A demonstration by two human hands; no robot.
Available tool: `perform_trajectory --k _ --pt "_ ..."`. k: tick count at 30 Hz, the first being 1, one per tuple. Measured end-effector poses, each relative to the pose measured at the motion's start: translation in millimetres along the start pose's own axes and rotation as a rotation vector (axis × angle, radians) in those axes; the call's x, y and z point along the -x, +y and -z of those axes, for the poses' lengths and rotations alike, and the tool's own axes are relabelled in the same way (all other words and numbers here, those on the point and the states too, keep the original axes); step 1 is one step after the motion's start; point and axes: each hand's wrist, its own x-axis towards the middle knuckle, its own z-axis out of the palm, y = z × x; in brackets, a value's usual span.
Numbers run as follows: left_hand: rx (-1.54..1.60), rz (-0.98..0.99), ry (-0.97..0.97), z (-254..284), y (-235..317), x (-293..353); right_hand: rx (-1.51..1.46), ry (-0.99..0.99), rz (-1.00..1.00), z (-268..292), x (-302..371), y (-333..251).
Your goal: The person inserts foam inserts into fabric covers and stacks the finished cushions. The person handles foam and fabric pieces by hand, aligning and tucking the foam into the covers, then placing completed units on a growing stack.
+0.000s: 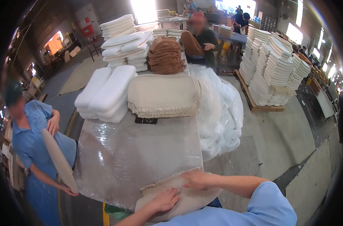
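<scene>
"What do we have in front of us?"
"We have one beige, coarse-textured fabric piece (pixel 192 197) at the near end of the table (pixel 141 147)."
"How does it lie?"
"We see its frayed edge (pixel 167 179) on the far side, slanting away toward the right, with the body spreading toward us and its outline curving at the right. We can't tell whether anything is inside."

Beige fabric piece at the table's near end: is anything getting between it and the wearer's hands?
Nothing visible does: the left hand and right hand both lie on the beige fabric piece. The folded beige stack sits farther up the table, apart from both.
</scene>
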Motion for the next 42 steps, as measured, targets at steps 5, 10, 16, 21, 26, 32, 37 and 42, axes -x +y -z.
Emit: perform_trajectory --k 5,10,16,21,26,32,37,42 --pt "0.015 0.095 -0.067 -22.2 -3.3 9.6 -0.008 -0.221 0.193 -52.2 9.2 -45.9" --pt "-0.041 0.260 -0.063 -7.4 -40.7 37.4 0.050 -0.170 0.087 -55.1 3.1 -19.9" --pt "0.223 0.355 0.064 -4.2 -102.0 88.5 0.106 -0.166 -0.166 -18.3 2.0 12.0" --pt "0.341 0.494 0.168 -6.1 -80.8 107.3 -0.103 -0.005 -0.480 12.7 30.0 27.7" --pt "0.498 0.604 0.290 -17.8 -85.1 77.2 -0.423 -0.130 -0.380 -13.8 23.3 56.2" --pt "0.496 0.656 0.133 1.0 -98.5 59.7 -0.287 -0.213 -0.498 -12.1 7.1 70.5" --pt "-0.058 0.624 0.323 12.5 -69.1 60.5 -0.033 -0.026 -0.396 -3.0 18.8 34.9" --pt "-0.033 0.099 -0.006 -20.8 -22.8 22.6 -0.048 -0.316 0.199 -10.2 15.7 -28.3"
